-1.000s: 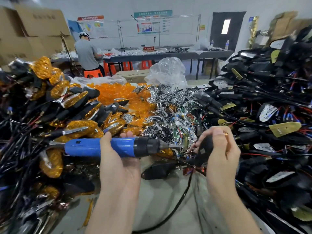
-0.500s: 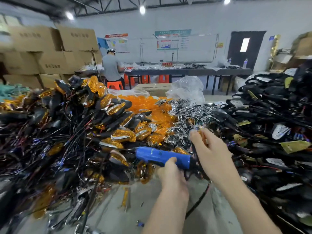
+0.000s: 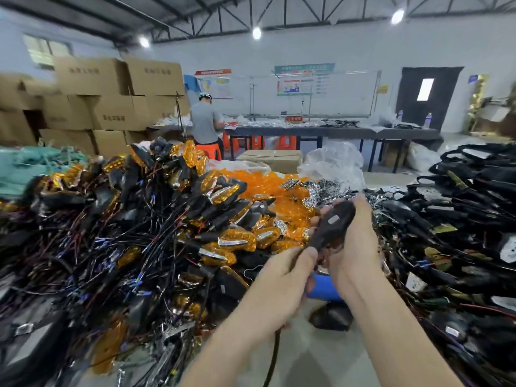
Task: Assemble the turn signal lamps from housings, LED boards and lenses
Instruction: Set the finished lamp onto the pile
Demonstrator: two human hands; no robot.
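On my feed the right hand [image 3: 356,247] has a black housing [image 3: 335,223] wrapped in its curled fingers, thumb lying along the top edge. The piece is held up in the air at the middle of the view, in front of the parts heaps and above the tabletop. It is a smooth, matt plastic teardrop that narrows to a thin stem pointing down-left, with a small pale rectangular sticker on its back.

The left hand [image 3: 282,283] sits just below, its thumb reaching up to the stem. Its fingers curl round the glossy blue screwdriver [image 3: 324,289], a round barrel of which I see only a short length between the two wrists. A black cable [image 3: 275,349] hangs from under that hand.

To the left rises a tangled pile of finished lamps [image 3: 173,219]: faceted amber covers, chrome slivers, thin black and red wires. Behind it lie loose orange lenses [image 3: 265,182], translucent and shiny, and beside them a glittering heap of silver reflectors [image 3: 321,188]. On the right, wired black shells [image 3: 460,213] stack high. One more dark shell [image 3: 331,317] lies on the grey tabletop [image 3: 307,364] beneath the hands.
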